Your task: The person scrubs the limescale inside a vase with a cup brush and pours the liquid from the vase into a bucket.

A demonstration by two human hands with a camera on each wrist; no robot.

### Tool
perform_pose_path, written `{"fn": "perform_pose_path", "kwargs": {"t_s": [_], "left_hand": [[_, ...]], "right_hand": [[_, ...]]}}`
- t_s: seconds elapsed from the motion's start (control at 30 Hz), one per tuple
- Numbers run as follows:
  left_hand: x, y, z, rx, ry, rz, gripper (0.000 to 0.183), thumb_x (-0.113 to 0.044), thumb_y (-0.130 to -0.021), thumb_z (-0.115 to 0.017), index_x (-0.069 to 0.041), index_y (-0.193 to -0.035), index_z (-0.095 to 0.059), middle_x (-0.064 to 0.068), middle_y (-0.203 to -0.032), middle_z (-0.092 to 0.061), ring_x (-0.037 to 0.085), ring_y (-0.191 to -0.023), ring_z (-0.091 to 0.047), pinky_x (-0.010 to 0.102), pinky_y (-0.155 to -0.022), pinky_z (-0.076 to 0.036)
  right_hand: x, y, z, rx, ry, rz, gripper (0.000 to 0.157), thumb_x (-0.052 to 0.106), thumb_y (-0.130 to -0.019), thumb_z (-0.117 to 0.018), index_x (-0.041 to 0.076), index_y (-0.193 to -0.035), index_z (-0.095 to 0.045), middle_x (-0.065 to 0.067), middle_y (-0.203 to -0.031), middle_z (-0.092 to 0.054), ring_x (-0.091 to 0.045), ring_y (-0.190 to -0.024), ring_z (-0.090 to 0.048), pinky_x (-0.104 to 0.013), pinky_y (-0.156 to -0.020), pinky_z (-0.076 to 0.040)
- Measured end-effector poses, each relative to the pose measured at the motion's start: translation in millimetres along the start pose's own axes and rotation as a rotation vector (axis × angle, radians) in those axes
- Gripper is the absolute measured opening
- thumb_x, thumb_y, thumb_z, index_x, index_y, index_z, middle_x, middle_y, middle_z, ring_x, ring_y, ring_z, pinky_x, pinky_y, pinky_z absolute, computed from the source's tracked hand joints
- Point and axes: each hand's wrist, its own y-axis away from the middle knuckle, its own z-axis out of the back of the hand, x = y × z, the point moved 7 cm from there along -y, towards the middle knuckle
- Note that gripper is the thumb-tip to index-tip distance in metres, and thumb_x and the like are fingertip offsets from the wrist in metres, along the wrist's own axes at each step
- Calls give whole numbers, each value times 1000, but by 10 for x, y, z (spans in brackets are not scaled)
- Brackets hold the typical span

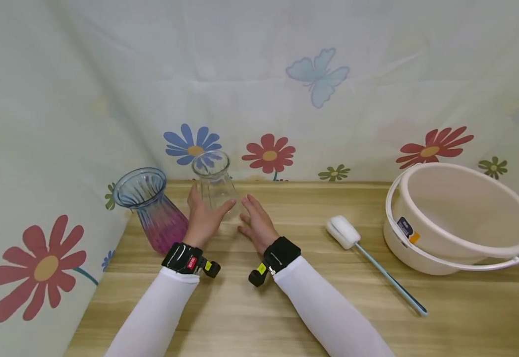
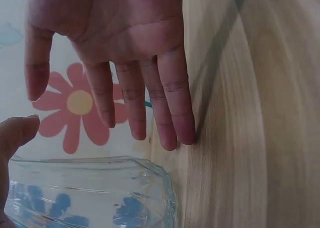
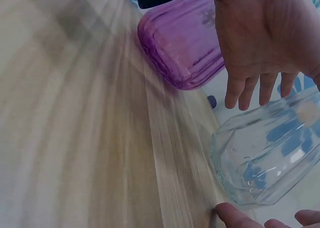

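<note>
A clear glass vase (image 1: 214,184) stands upright near the back of the wooden table, its mouth flared. My left hand (image 1: 203,218) is at the vase's near left side, thumb and fingers spread. To the right of it, my right hand (image 1: 259,225) reaches toward the vase's lower right, fingers extended and holding nothing. In the right wrist view the left fingers lie over the edge of the clear vase (image 3: 265,153), while the right fingertips (image 3: 232,215) are close by its base. Just left of the left hand, a blue-to-pink ribbed glass vase (image 1: 158,213) stands on the table.
A sponge-headed bottle brush (image 1: 343,231) lies on the table to the right. Beyond it stands a cream bucket (image 1: 442,250) with its handle lowered. A flower-printed curtain (image 1: 357,114) hangs behind the table and along its left side.
</note>
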Motion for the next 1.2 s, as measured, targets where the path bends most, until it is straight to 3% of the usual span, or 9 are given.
{"fn": "perform_pose_path", "kwargs": {"t_s": [0.2,0.43,0.63,0.93,1.07,1.2], "left_hand": [[72,-168,-96,-32,19,-10,126,-45,-81,-87,-8,-165,0,22,-171,-8,38,-158,-15,55,-128,-20],[27,-297,-105,-107,51,-47,113,-38,-80,-90,-4,-161,-19,23,-162,-33,37,-152,-32,51,-126,-27],[-15,-336,-64,-162,34,-66,93,-34,-81,-89,-2,-150,-36,20,-148,-50,36,-141,-47,50,-120,-36],[-99,-270,-53,-204,-48,-78,89,-39,-81,-87,-5,-147,-39,19,-144,-53,38,-136,-51,54,-114,-41],[-180,-192,-72,-197,-65,-108,90,-39,-80,-87,-5,-148,-40,20,-142,-55,39,-134,-53,57,-111,-44],[-304,-105,-104,-146,-54,-147,92,-37,-79,-87,-6,-150,-39,20,-145,-54,39,-136,-53,56,-112,-44]], "right_hand": [[-62,-160,53,-35,-48,-17,74,43,-105,-55,17,-166,-21,-10,-173,-17,-37,-156,-27,-55,-122,-35],[-89,-234,46,-25,-63,-12,70,37,-107,-51,12,-165,-21,-25,-168,-23,-39,-152,-33,-57,-119,-38],[-67,-228,-5,4,-42,-9,66,33,-109,-48,9,-164,-22,-27,-165,-31,-40,-152,-34,-59,-120,-37],[-49,-195,11,31,-1,-15,65,34,-109,-48,11,-165,-22,-25,-164,-35,-39,-150,-37,-56,-120,-37],[-27,-109,46,40,93,-13,65,30,-108,-49,14,-165,-23,-23,-163,-36,-38,-148,-40,-54,-118,-40],[40,27,111,54,237,31,69,19,-102,-52,18,-165,-24,-24,-161,-38,-37,-143,-46,-53,-114,-45]]}}
